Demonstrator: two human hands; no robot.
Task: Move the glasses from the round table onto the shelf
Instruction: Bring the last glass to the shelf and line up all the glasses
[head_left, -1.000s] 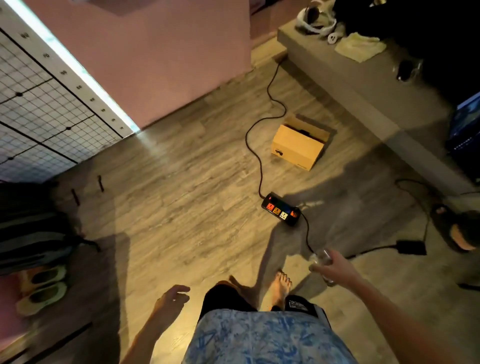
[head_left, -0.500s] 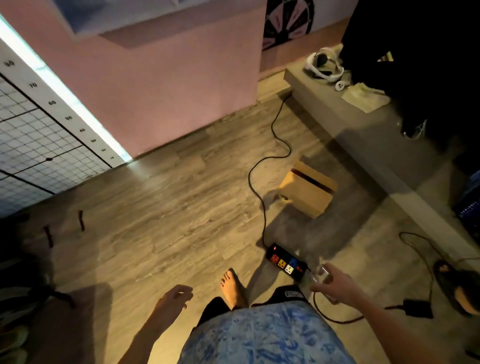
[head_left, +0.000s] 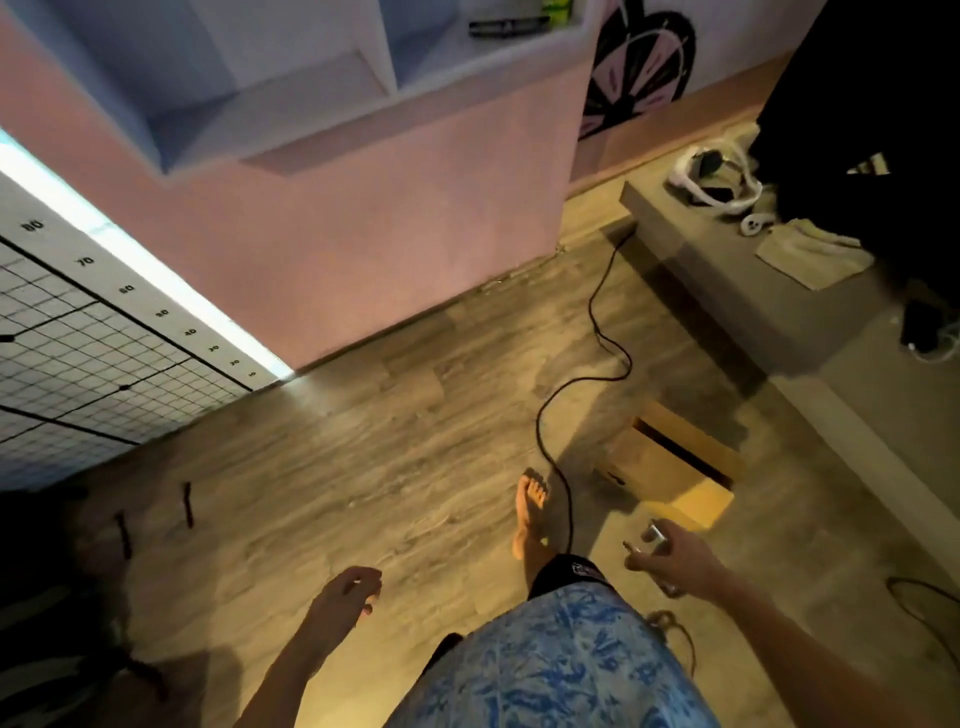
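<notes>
My right hand (head_left: 675, 561) is closed around a small clear glass (head_left: 655, 535), held low at the lower right, above the floor. My left hand (head_left: 347, 597) hangs at the lower middle with its fingers loosely curled and nothing in it. A white shelf unit (head_left: 332, 88) with open compartments is mounted on the pink wall at the top. A dark flat object (head_left: 506, 26) lies in its right compartment. The round table is out of view.
A black cable (head_left: 592, 332) snakes across the wooden floor past my bare foot (head_left: 530, 512). An open cardboard box (head_left: 670, 467) stands just ahead of my right hand. A grey bench (head_left: 737, 280) with a white headset (head_left: 717, 176) runs along the right. A gridded board (head_left: 78, 353) leans at left.
The view has tilted up and moved forward: the shelf has come into sight, the box is nearer, and the power strip has passed out of view. My right hand still holds the glass.
</notes>
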